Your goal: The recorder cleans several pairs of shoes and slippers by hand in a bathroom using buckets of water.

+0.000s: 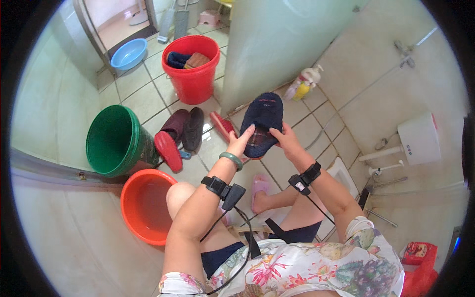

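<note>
Both my hands hold a dark blue fuzzy slipper (265,119) up in front of me, its opening with a plaid lining toward me. My left hand (241,142) grips its left side near the heel; a green bangle sits on that wrist. My right hand (285,138) grips the right side. Black wrist straps with cables are on both forearms. Just behind the held slipper a red slipper (222,125) lies on the tiled floor.
A red bucket (194,79) with shoes inside stands farther off. A green bucket (118,143) and an orange basin (146,205) holding water are at my left. Dark slippers (185,129) lie between them. A blue basin (128,53), bottles (304,84) and a squat toilet (344,171) are around.
</note>
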Available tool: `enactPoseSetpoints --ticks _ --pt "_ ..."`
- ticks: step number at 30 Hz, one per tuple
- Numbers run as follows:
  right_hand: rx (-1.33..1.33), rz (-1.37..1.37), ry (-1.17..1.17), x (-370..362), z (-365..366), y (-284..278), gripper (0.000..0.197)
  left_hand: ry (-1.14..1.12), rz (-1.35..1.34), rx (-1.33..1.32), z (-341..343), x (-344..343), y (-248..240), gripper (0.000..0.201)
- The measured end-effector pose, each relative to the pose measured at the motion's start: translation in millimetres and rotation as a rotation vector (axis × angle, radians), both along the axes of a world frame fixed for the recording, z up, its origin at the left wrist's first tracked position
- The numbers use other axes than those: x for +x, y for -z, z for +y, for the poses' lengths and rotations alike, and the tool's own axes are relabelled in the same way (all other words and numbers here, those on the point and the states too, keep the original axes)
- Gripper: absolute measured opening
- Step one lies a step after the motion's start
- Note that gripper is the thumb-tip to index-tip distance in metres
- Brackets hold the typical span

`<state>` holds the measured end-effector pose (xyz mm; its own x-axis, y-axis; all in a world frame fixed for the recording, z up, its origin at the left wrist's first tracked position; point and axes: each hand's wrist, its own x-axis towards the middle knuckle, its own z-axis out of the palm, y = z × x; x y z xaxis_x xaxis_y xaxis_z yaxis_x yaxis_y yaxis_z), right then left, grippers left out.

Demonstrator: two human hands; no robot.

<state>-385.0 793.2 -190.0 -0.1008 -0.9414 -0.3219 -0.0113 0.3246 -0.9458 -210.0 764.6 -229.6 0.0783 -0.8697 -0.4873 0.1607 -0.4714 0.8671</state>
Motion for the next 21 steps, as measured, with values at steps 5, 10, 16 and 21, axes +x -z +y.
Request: enactPoseSetpoints --ticks 5,10,16,21 --pt "-0.138 0.033 0.013 2.6 35.5 -42.2 0.063 0.288 0.516 -0.23 14.5 5.0 -0.7 0.041" --pt "-0.004 -0.089 0.256 -47.6 15.5 -59.1 0.076 0.389 0.652 -0.22 9.9 18.4 11.0 0.03" --pt "0.112 -0.464 0.087 -90.8 -0.2 -29.4 0.052 0.569 0.733 -0.057 33.9 10.3 -9.7 0.03" --pt "0.091 -0.487 0.178 -97.8 -5.2 4.4 0.046 0.427 0.801 0.169 32.5 7.4 -15.8 0.039"
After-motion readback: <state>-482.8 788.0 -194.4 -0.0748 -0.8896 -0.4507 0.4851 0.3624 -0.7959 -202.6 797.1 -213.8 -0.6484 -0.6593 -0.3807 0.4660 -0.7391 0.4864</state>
